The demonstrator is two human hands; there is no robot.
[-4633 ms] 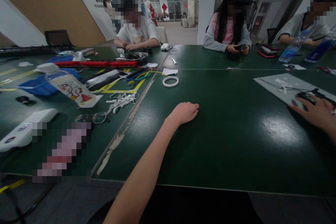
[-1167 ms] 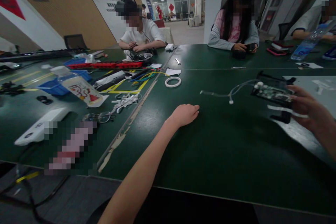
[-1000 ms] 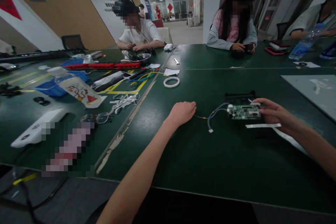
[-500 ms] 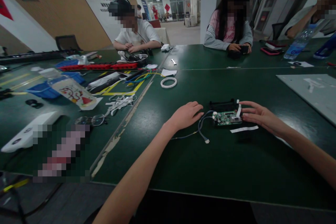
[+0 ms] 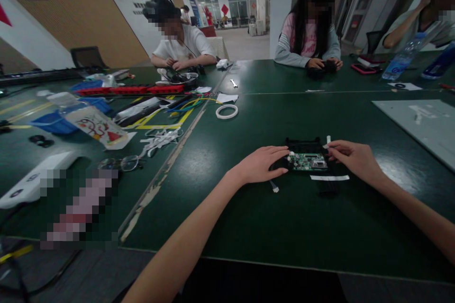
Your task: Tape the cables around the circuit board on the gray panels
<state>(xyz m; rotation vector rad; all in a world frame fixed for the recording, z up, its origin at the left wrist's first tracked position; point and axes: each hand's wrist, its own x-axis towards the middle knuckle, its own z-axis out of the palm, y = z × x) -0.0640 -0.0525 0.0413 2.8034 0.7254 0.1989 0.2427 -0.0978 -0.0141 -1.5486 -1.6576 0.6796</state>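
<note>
A green circuit board [image 5: 306,163] lies on the table, with a black frame-like part [image 5: 302,142] along its far side. My left hand [image 5: 261,164] reaches to the board's left edge, fingers stretched and thumb apart, over a grey cable. That cable's white connector [image 5: 275,189] shows below the hand. At the board's right end my right hand [image 5: 355,157] pinches a small white strip [image 5: 328,140] between thumb and fingers. Another white strip [image 5: 330,178] lies flat just in front of the board, beside a dark part [image 5: 327,189] that is hard to make out.
A roll of white tape [image 5: 226,112], a wrench [image 5: 233,83] and paper lie farther back. Left are a clear pouch [image 5: 99,125], blue bins [image 5: 53,122], glasses [image 5: 130,163] and tangled white cord [image 5: 161,138]. A grey panel [image 5: 408,118] lies right. Several people sit across the table.
My left hand has moved right to the board's edge, covering most of the cable. My right hand's fingers, spread before, have closed on the white strip, which has shifted slightly right.
</note>
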